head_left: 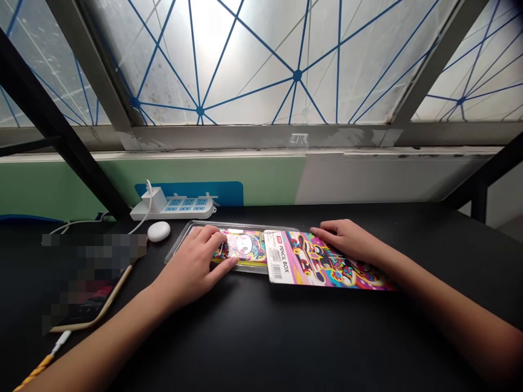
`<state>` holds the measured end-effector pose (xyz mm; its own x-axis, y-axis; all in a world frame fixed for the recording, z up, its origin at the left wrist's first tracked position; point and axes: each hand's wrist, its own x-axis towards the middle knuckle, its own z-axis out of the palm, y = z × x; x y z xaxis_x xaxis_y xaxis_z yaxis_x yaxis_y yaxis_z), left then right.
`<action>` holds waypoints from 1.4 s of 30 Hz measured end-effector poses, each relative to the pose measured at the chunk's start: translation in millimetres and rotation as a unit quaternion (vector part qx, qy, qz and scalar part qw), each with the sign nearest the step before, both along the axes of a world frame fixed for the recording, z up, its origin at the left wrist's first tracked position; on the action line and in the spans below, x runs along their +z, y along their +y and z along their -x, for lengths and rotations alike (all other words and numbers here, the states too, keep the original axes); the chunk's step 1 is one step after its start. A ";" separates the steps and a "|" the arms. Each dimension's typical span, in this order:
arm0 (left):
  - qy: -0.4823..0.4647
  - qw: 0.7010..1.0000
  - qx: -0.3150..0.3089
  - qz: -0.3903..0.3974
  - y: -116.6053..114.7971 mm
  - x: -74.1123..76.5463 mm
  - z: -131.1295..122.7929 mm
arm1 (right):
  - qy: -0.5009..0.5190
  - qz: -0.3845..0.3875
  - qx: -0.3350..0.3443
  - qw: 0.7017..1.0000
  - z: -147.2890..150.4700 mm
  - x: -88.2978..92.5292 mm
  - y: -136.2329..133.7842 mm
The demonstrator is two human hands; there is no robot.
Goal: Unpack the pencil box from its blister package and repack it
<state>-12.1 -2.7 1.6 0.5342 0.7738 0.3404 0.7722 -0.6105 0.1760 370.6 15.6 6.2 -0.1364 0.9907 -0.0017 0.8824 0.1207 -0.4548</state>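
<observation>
Head view over a black desk. The only readable writing is "PENCIL BOX", in black capitals on a white label at the left end of a printed sleeve. The words run across the sleeve's width. A small red logo above them and a barcode beside them are too small to read.

The sleeve, in pink, yellow and blue cartoon print, lies flat at centre right. Its left end overlaps the right end of a clear case; whether it sits inside the case or on top cannot be told.

The case lies flat at desk centre and holds a box with the same bright print and a white cartoon face.

The left hand rests palm down on the case's left half, its fingers slightly apart and laid flat over the box, gripping nothing. The right hand lies flat on the sleeve's far edge, its fingers together and pointing left, also clasping nothing.

Behind the case, a white power strip with blue sockets carries a white charger. A white oval pod sits just left of the case. At far left lies a phone with a braided cable.
</observation>
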 end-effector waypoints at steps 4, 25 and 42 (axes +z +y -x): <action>0.051 0.999 -0.003 0.014 -1.1 -5.6 -1.8 | 0.027 -0.007 -0.013 1.000 4.6 -1.8 -0.5; -0.063 0.987 -0.047 0.137 -4.8 13.6 1.1 | 0.078 0.194 0.062 0.976 -11.1 9.2 -2.2; 0.003 0.992 -0.042 0.116 -14.1 15.4 -3.6 | 0.054 0.101 0.042 0.993 24.6 1.2 -16.0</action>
